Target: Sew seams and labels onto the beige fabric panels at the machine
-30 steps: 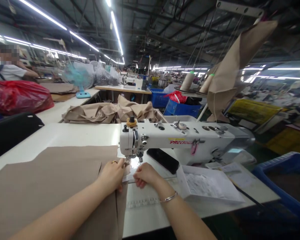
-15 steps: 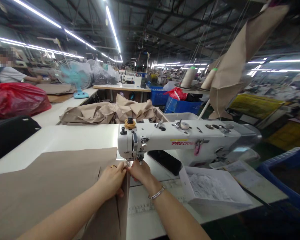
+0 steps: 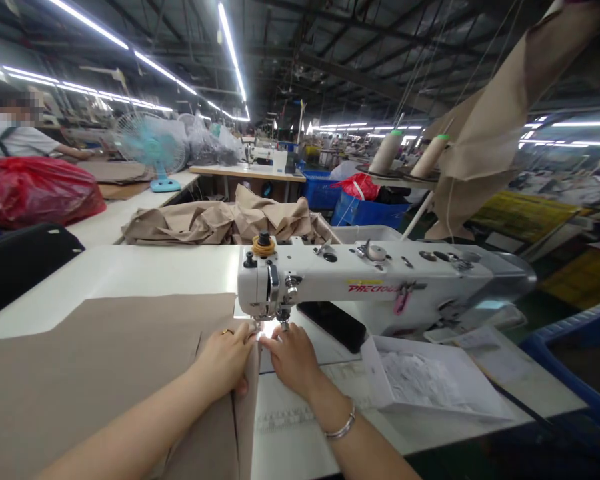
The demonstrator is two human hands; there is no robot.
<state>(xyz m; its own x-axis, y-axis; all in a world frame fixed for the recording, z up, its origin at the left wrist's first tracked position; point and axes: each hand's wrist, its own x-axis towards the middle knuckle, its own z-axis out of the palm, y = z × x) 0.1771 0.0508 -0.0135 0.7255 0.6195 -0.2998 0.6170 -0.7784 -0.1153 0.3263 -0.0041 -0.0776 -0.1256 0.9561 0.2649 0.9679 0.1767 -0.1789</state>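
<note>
A white sewing machine [image 3: 360, 277] stands across the table, its presser foot and needle area lit from beneath the head. A large piece of brown fabric [image 3: 105, 360] lies flat to the left, with a folded edge running toward the presser foot. My left hand [image 3: 225, 359] is closed on this fabric near its right edge, fingertips close to the foot; a ring shows on one finger. Just right of the needle is my right hand [image 3: 296, 360], thumb and forefinger apart, a fingertip at the fabric edge. The machine head partly hides its fingertips.
A black phone [image 3: 333, 325] and a white box of small labels [image 3: 430, 380] lie right of my right hand. Crumpled brown fabric [image 3: 190, 223] is piled behind the table. Thread cones [image 3: 386, 153] stand at the back right. Another person [image 3: 20, 130] sits far left near a fan [image 3: 155, 150].
My right hand has shifted slightly right and spread its fingers from a tighter grip at the fabric edge. The left hand stays almost in place. The view has turned slightly.
</note>
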